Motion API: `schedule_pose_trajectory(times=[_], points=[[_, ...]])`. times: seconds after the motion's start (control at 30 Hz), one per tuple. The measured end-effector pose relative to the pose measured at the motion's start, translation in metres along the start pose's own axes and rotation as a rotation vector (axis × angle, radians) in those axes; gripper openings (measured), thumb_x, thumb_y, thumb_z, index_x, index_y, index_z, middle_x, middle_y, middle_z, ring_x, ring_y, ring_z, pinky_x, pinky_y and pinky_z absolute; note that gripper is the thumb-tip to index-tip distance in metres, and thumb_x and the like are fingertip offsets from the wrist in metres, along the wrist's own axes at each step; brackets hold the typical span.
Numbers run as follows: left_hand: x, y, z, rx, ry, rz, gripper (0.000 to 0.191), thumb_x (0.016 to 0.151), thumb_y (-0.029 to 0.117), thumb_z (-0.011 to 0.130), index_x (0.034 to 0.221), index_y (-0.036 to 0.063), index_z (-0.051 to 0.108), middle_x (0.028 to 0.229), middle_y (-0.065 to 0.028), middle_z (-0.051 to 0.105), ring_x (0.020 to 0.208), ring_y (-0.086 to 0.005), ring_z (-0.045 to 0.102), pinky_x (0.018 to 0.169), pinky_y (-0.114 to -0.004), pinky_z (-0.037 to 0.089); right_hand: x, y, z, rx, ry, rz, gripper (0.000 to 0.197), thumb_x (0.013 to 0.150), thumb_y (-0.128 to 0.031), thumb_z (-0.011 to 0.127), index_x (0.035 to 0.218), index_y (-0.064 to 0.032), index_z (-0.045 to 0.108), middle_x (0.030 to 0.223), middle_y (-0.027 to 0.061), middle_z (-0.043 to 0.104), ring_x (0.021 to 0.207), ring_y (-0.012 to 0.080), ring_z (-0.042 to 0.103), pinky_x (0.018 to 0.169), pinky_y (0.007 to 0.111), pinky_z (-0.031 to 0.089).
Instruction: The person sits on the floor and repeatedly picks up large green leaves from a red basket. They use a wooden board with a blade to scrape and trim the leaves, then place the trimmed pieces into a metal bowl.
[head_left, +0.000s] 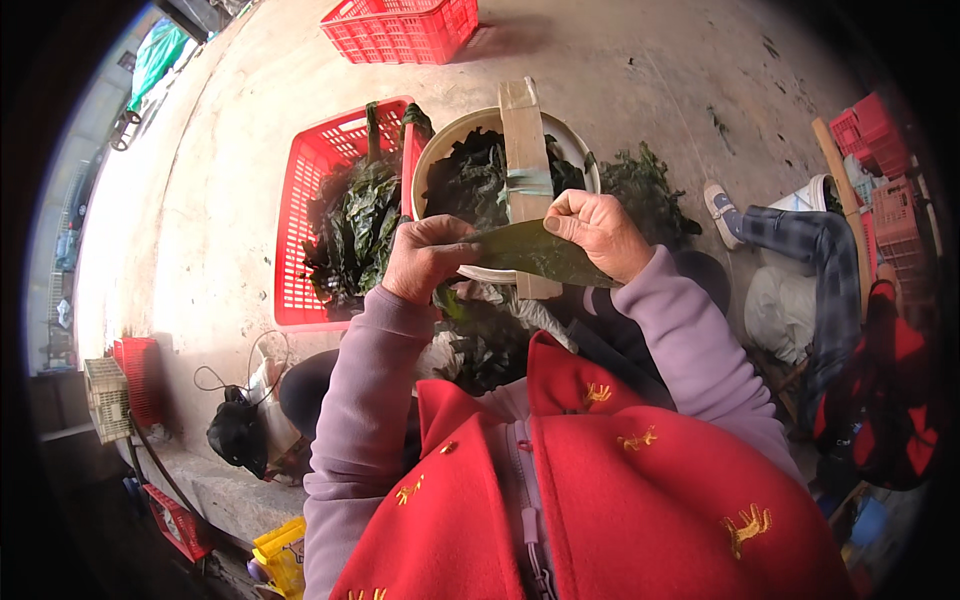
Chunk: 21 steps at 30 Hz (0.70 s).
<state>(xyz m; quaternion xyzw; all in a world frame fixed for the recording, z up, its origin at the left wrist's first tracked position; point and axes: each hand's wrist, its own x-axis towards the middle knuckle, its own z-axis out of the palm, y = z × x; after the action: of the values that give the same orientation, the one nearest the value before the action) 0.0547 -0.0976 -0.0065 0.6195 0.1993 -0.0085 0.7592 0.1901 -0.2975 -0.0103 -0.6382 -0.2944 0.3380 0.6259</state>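
My left hand (429, 251) and my right hand (600, 229) pinch a flat green strip of seaweed (536, 253) and hold it spread between them. It lies over the near part of a round pale tub (583, 142), which holds dark seaweed (469, 176). Across the tub runs a wooden board (523, 142) with pale green strips tied around it. Left of the tub, a red plastic crate (294, 225) holds more dark green seaweed (367, 217). Another heap of seaweed (487, 337) lies in front of my body, below the tub.
Loose seaweed (645, 191) is on the concrete floor right of the tub. Another red crate (405, 34) stands beyond. At the right sits a person in plaid trousers (829, 255), near a wooden plank (844, 195) and stacked crates (896, 217). A black bag (236, 435) lies at the left.
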Motion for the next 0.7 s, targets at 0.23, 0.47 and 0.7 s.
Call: schedule_pose_trajectory(times=[0.23,0.47,0.7], points=[[0.024,-0.018,-0.009,0.065,0.05,0.092,0.011,0.074,-0.001,0.063,0.084,0.0021,0.063,0.067,0.003,0.058,0.054,-0.0023,0.046,0.048,-0.015,0.033,0.011,0.011,-0.03,-0.108,-0.05,0.122,0.009,0.073,-0.003,0.067,0.078,0.0013,0.062,0.07,0.0004,0.06,0.065,0.0055,0.052,0.059,0.021,0.042],[0.063,-0.07,-0.014,0.052,0.067,0.088,0.016,0.072,-0.007,0.061,0.084,0.0031,0.063,0.069,0.0031,0.058,0.056,-0.0021,0.046,0.049,-0.016,0.034,0.02,0.05,-0.034,-0.365,0.133,0.062,0.012,0.074,-0.003,0.063,0.083,0.0016,0.058,0.072,0.0059,0.061,0.067,0.0111,0.056,0.062,0.026,0.044],[0.077,-0.12,-0.017,0.118,0.081,0.238,0.022,0.067,-0.014,0.059,0.076,0.0059,0.054,0.071,0.0056,0.052,0.063,-0.0031,0.047,0.057,-0.017,0.037,0.005,0.077,-0.036,-1.104,0.04,-0.412,0.012,0.072,0.005,0.053,0.081,-0.002,0.055,0.088,0.0066,0.06,0.083,0.0194,0.058,0.072,0.028,0.044]])
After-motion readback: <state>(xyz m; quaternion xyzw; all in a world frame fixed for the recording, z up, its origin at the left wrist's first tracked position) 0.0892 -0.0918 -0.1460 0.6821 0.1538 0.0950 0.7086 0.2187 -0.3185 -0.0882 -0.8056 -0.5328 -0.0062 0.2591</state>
